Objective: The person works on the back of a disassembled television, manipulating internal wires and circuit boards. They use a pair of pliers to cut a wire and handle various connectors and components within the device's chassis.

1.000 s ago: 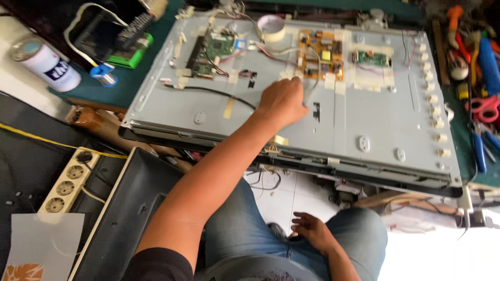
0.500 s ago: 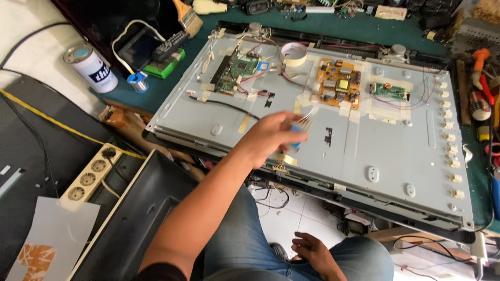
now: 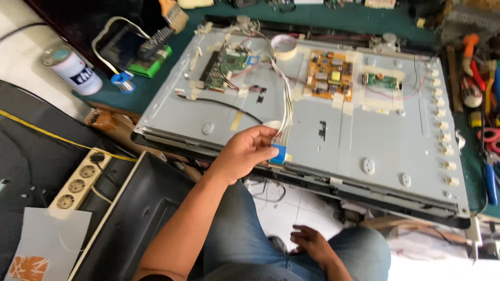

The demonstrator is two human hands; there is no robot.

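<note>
My left hand [image 3: 245,152] pinched the blue-tabbed white cable bundle [image 3: 278,151] at the grey panel's [image 3: 364,135] near edge; my right hand [image 3: 312,243] rested loosely open on my knee, beside a lidded white can [image 3: 73,70].

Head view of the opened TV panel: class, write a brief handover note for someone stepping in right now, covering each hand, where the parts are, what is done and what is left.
Left hand: pinches a flat white cable by its blue tab at the near edge of the metal back panel.
Right hand: rests on the knee, holding nothing.
Cable runs up to the green board; the orange board sits to its right.
Done: back cover off, boards exposed.
Left: the cable's near end is loose in the hand.
</note>
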